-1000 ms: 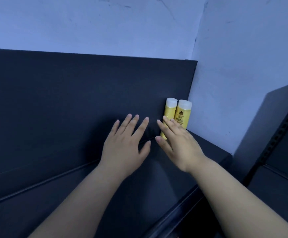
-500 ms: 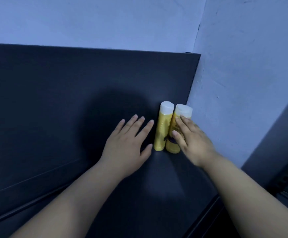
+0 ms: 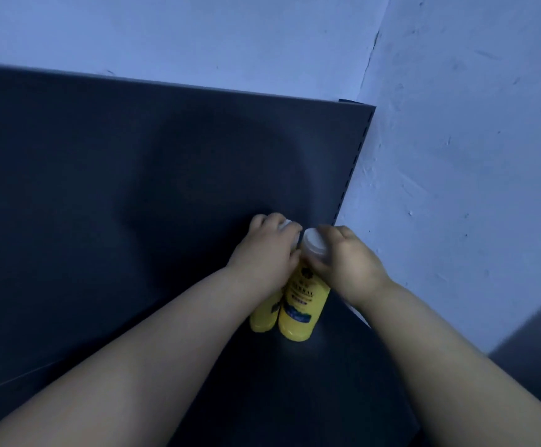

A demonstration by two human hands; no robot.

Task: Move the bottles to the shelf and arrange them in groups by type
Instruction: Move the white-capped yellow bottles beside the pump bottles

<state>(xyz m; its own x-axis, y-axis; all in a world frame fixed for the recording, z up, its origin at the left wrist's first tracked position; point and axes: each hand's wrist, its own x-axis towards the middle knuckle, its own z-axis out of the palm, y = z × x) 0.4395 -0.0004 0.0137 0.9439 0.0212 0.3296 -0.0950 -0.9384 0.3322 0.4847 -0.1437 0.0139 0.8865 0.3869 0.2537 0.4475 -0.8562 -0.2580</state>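
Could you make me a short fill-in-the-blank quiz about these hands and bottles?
The left hand grips the left bottle, whose body is ____.
The right hand grips the right bottle at its ____ cap.
In all, ____ bottles stand on the dark shelf.
Missing words: yellow; white; two.

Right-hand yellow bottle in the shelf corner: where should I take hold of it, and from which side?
Take the right yellow bottle at its white cap, from above and its right side. It stands upright, with the left yellow bottle close against its left and the back panel behind, so top, front and right are free. The right hand grips the cap there.
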